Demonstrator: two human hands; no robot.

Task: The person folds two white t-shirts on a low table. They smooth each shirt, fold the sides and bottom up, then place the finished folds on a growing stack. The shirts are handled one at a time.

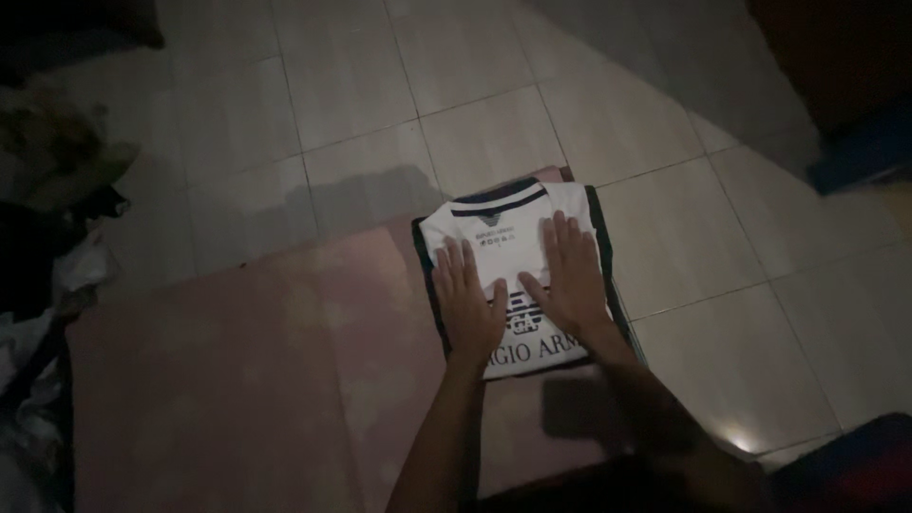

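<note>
Both palms flat, fingers spread, gripping nothing: left hand [467, 302] and right hand [572, 275] press side by side on the folded white shirt [494, 233], lying long axis away from the person, on a pink mat [237, 380] on the floor.

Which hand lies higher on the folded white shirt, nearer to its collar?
The right hand: its fingertips almost reach the collar of the white shirt, while the left hand lies lower, toward the person.
</note>
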